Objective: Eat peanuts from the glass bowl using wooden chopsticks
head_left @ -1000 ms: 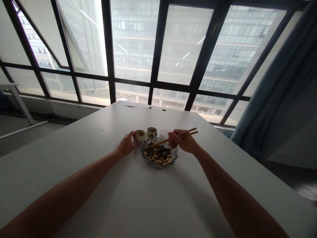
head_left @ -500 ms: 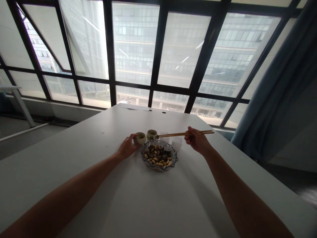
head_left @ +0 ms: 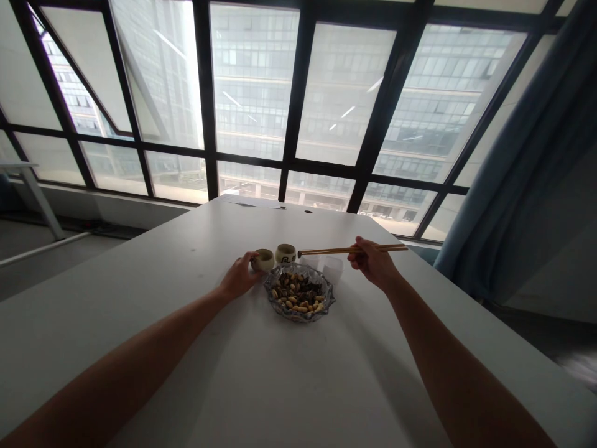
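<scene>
My left hand (head_left: pixel 239 275) grips the left small ceramic cup (head_left: pixel 263 260) by its side. My right hand (head_left: pixel 370 260) holds a pair of wooden chopsticks (head_left: pixel 336 251), pointing left, with a small dark piece (head_left: pixel 300 254) at their tips. The tips hover just right of a second ceramic cup (head_left: pixel 285 254), which bears dark characters. In front of the cups stands a scalloped glass bowl (head_left: pixel 298 317) of peanuts and dark seeds. Behind the bowl's right side are two translucent cups, the nearer one (head_left: pixel 333 271) plainer to see.
All of this stands on a long white table (head_left: pixel 289 386). Flat sheets (head_left: pixel 254 202) and a dark round hole (head_left: pixel 308 211) lie toward its far end. Large windows rise beyond, with a blue curtain (head_left: pixel 504 186) at the right and another white table (head_left: pixel 40 199) at the left.
The chopsticks have shifted slightly right, and the dark piece at their tips now shows apart from the right ceramic cup. My left hand and its cup have hardly moved.
</scene>
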`<act>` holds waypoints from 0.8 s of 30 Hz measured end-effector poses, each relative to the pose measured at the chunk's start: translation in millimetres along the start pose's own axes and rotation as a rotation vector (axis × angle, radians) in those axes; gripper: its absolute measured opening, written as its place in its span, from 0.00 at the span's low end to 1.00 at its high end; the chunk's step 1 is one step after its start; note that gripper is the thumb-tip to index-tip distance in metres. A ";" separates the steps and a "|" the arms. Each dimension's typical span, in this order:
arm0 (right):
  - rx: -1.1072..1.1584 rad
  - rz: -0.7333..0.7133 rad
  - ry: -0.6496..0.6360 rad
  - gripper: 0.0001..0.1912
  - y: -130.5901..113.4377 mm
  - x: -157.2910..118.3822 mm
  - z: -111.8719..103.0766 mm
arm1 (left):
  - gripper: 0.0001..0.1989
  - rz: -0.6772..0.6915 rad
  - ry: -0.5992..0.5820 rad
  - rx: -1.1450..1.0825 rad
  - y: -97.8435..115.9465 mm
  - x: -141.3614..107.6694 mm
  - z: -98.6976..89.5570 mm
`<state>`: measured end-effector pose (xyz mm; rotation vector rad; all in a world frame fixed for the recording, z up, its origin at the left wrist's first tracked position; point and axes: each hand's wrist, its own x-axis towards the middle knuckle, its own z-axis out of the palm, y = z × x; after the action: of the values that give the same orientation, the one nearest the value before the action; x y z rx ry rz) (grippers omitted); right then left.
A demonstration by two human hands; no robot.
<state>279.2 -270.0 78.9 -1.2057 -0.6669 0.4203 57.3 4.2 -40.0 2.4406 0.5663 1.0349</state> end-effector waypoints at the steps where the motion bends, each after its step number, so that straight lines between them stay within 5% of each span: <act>1: -0.061 -0.052 0.003 0.23 -1.1 -1.9 2.2 | 0.25 -0.006 -0.002 0.010 1.1 -0.2 -0.6; 7: -0.337 -0.230 -0.080 0.30 -13.5 -16.1 19.6 | 0.25 -0.035 0.000 0.042 6.9 -0.7 -3.7; 17: -0.364 -0.177 -0.201 0.29 -12.7 -18.2 21.6 | 0.25 -0.101 0.005 0.101 12.8 -1.0 -7.9; 24: -0.053 0.036 0.046 0.18 -7.0 0.9 5.2 | 0.24 -0.147 0.033 0.110 11.2 -0.9 -7.9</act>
<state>276.1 -268.0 86.8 -1.2757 -0.6202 0.4060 53.1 -3.8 -29.6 2.4366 0.8207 1.0103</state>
